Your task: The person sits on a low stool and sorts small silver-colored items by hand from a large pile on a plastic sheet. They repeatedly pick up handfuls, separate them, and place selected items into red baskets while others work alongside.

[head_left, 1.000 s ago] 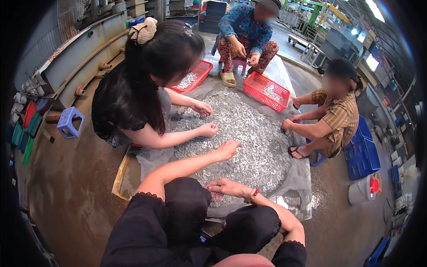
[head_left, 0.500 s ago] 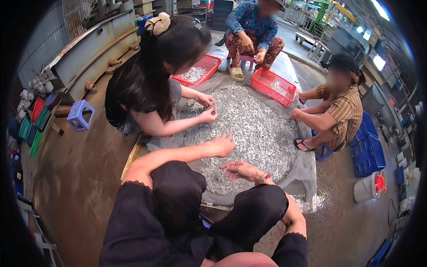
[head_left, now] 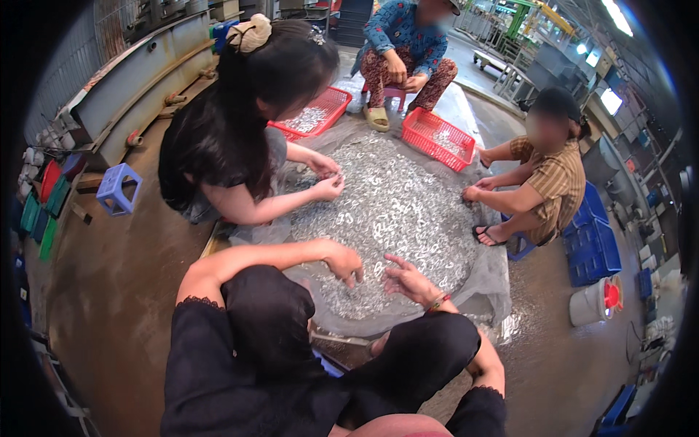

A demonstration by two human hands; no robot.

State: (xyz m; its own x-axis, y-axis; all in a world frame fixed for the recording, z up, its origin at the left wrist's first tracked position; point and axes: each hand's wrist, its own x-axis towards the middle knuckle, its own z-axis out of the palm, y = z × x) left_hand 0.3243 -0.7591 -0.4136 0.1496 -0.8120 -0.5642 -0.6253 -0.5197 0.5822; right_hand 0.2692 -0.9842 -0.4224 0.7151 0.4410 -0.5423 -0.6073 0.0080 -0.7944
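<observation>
A broad heap of small, shiny, silvery hook-shaped pieces lies on a grey mesh sheet in front of me. Over its near left part hangs my left hand, open, with the fingers bent loosely downward and nothing visible in them. My right hand is just to its right, palm partly turned up and fingers apart, also above the near part of the heap. A red and pale bracelet circles my right wrist. Whether my fingertips touch the pieces is hard to tell.
Three co-workers sit around the heap: one close left, one opposite, one at right. Red baskets holding pieces stand at its far side. Blue crates, a white bucket and a blue stool stand around.
My left hand has drawn back toward the lower left, its fingers now bent down. My right hand has shifted slightly right and opened wider. The whole view has shifted slightly.
</observation>
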